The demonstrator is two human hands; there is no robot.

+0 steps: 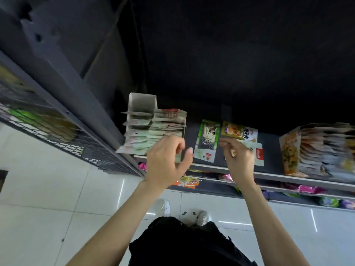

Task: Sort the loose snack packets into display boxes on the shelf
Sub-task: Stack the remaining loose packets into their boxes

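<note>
Head view of a dark shelf (272, 150) during sorting. The right hand (239, 160) pinches a small fan of flat snack packets, a yellow printed packet (233, 131) uppermost and a white packet with a red square label (256, 152) beneath, held just above the shelf surface. The left hand (167, 160) holds nothing; its fingers are loosely curled with the thumb apart, poised at the near end of the white cardboard display box (143, 104). A green-and-white loose packet with a dark panel (206, 141) lies flat on the shelf between the two hands, touching neither.

Step in hand, as judged: matching each held packet to its box. To do this well, the left hand should take one packet at a time from the fan, check its print against the box contents, and slide it in upright, facing the same way as its neighbours, so the row stays even and nothing tips out over the near edge.

Containers: the white cardboard display box at left holds two rows of pale green and pink packets, nearly full at the near end, its far end open and bare. An orange-printed display box (290, 150) at right holds a dense, somewhat blurred row of grey and orange packets. Lower shelves (288, 186) carry pink, green and purple wrapped goods, too blurred to identify.
</note>
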